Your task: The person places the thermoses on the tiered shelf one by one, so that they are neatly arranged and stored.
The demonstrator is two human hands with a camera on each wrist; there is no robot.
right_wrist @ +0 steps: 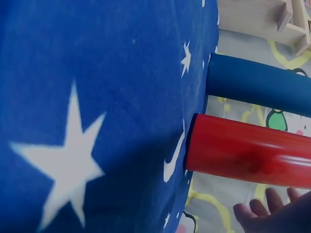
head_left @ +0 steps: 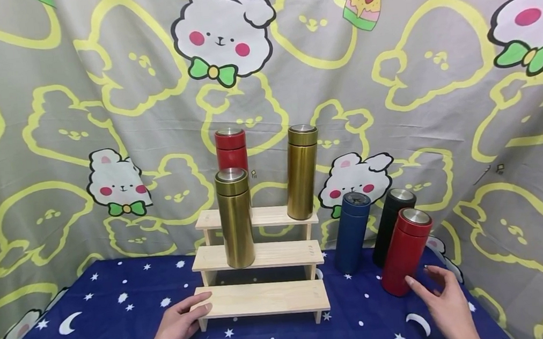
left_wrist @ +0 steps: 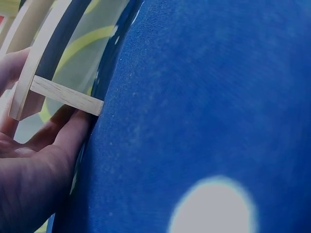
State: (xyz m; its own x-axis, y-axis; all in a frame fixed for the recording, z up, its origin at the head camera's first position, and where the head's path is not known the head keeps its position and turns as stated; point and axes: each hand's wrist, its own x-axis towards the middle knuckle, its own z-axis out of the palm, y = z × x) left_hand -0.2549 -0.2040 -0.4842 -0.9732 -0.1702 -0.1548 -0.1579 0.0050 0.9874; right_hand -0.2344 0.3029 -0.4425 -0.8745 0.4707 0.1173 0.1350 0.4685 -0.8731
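Observation:
My left hand [head_left: 176,326] holds the left end of a three-step wooden stand [head_left: 263,298]. In the left wrist view its thumb lies over the board, with fingers beside the leg [left_wrist: 68,94]. On the right, my right hand [head_left: 445,297] is beside a red thermos bottle [head_left: 407,252], fingers loosely spread. The right wrist view shows the fingertips near this bottle [right_wrist: 248,150]; whether the thumb touches it I cannot tell. A gold bottle [head_left: 236,221] stands on the middle step. Another red bottle [head_left: 231,149], partly hidden, and a second gold bottle [head_left: 301,172] are at the top step.
A blue bottle [head_left: 353,232] and a black bottle [head_left: 385,235] stand on the table right of the stand, the black one partly behind the red. Dark blue cloth [head_left: 141,288] with stars and moons covers the table. A patterned grey curtain [head_left: 161,125] hangs behind.

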